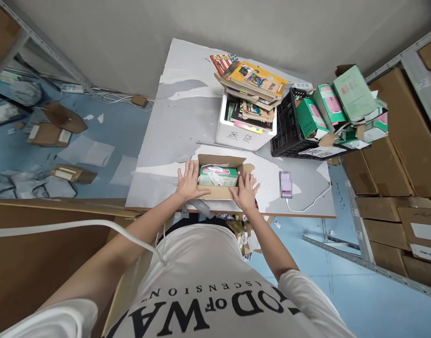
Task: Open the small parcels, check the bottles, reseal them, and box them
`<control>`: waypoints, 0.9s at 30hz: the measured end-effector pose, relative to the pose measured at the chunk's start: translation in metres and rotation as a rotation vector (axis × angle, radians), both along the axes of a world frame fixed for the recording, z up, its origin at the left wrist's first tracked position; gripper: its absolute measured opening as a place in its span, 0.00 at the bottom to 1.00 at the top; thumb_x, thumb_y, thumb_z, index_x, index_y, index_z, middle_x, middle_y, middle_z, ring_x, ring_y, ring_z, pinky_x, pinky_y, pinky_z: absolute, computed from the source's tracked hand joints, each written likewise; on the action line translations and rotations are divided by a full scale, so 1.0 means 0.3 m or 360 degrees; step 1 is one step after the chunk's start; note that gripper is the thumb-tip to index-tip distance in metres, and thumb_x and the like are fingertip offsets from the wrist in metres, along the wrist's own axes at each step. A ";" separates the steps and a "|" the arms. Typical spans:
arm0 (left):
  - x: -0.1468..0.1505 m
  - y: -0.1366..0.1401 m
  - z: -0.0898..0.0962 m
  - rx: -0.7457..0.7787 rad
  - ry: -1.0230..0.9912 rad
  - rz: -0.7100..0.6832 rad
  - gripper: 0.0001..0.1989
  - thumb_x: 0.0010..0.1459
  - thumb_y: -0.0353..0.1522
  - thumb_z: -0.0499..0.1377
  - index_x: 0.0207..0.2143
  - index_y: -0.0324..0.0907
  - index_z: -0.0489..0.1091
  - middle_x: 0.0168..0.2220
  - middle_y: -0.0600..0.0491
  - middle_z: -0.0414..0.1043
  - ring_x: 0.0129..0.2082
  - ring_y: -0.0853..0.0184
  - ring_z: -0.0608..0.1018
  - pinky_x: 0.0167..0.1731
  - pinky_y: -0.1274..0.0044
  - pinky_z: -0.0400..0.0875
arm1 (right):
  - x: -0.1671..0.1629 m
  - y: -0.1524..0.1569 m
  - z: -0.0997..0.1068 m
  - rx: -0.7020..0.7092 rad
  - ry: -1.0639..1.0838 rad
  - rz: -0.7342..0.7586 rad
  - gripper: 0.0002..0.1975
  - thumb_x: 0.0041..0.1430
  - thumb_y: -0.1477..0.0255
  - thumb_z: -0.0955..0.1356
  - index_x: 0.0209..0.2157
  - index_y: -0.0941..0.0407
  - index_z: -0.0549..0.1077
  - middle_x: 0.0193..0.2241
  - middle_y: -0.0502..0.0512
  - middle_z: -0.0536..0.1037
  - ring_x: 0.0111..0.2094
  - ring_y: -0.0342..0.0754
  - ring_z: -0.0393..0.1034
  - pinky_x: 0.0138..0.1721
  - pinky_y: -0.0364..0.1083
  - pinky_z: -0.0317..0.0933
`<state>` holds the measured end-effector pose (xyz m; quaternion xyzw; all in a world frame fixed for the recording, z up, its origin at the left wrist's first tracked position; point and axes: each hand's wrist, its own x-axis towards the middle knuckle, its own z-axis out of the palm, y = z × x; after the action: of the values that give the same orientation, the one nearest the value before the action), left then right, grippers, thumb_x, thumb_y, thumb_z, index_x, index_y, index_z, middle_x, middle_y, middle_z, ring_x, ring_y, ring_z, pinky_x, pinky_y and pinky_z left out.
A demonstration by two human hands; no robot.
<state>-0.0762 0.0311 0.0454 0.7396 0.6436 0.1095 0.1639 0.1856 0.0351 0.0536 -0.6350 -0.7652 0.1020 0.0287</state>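
An open cardboard box (220,192) lies near the front edge of the table, its flaps raised. Inside it sits a green and pink carton (229,177) with whitish strips across its top. My left hand (191,182) rests on the left end of the box, fingers spread and thumb along the front flap. At the right end, my right hand (245,191) presses against the box with its fingers apart. Neither hand is closed around anything. A grey strip (201,207) hangs at the table edge below my left hand.
Behind the box stands a white bin (243,136) piled with books (259,80). To its right, a black crate (289,126) holds several green cartons (356,94). A phone (286,184) with a white cable lies on the table (180,117). Shelving with cardboard boxes (384,164) flanks the right.
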 end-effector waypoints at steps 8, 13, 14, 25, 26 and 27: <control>0.118 0.164 0.100 -0.0138 0.0343 -0.0156 0.24 0.57 0.29 0.54 0.55 0.28 0.61 0.49 0.32 0.69 0.49 0.50 0.73 0.48 0.65 0.66 | -0.225 0.239 0.105 -0.0258 -0.0192 0.0806 0.35 0.54 0.72 0.69 0.62 0.55 0.55 0.58 0.64 0.63 0.55 0.58 0.61 0.53 0.53 0.58; 0.168 0.210 -0.014 -0.0252 0.0388 0.0041 0.19 0.60 0.23 0.44 0.50 0.22 0.65 0.40 0.31 0.72 0.44 0.53 0.75 0.45 0.65 0.65 | -0.312 0.289 -0.019 -0.0339 -0.0411 0.0997 0.42 0.48 0.75 0.73 0.62 0.59 0.53 0.56 0.67 0.63 0.53 0.57 0.60 0.53 0.53 0.56; 0.166 0.203 -0.036 -0.0236 0.0377 0.0036 0.19 0.60 0.23 0.44 0.49 0.24 0.67 0.40 0.32 0.73 0.44 0.53 0.75 0.46 0.63 0.63 | -0.315 0.286 -0.037 -0.0335 -0.0439 0.0997 0.40 0.48 0.74 0.73 0.61 0.61 0.56 0.54 0.67 0.65 0.52 0.58 0.61 0.52 0.53 0.56; 0.116 0.171 -0.034 -0.0243 0.0654 -0.0346 0.15 0.58 0.27 0.49 0.38 0.34 0.76 0.34 0.38 0.77 0.46 0.51 0.71 0.52 0.58 0.52 | -0.156 0.310 -0.063 -0.0280 -0.0367 0.1368 0.18 0.61 0.76 0.62 0.53 0.58 0.66 0.61 0.65 0.60 0.58 0.57 0.58 0.54 0.56 0.57; 0.119 0.173 -0.018 -0.0292 0.0721 -0.0358 0.15 0.58 0.25 0.50 0.37 0.34 0.76 0.34 0.38 0.77 0.46 0.52 0.71 0.52 0.59 0.51 | -0.145 0.316 -0.063 -0.0363 -0.0376 0.1298 0.19 0.62 0.77 0.61 0.54 0.56 0.65 0.60 0.64 0.63 0.56 0.57 0.61 0.52 0.56 0.60; 0.124 0.173 -0.004 -0.0330 0.0785 -0.0369 0.14 0.57 0.24 0.50 0.37 0.34 0.76 0.34 0.38 0.77 0.45 0.53 0.71 0.51 0.60 0.51 | -0.138 0.320 -0.063 -0.0439 -0.0376 0.1222 0.19 0.63 0.77 0.60 0.55 0.54 0.64 0.58 0.63 0.65 0.54 0.57 0.64 0.50 0.56 0.62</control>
<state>-0.0390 0.0829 0.0442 0.7918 0.5829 -0.1593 0.0885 0.1441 0.1311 0.0348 -0.3091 -0.9233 0.1334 -0.1846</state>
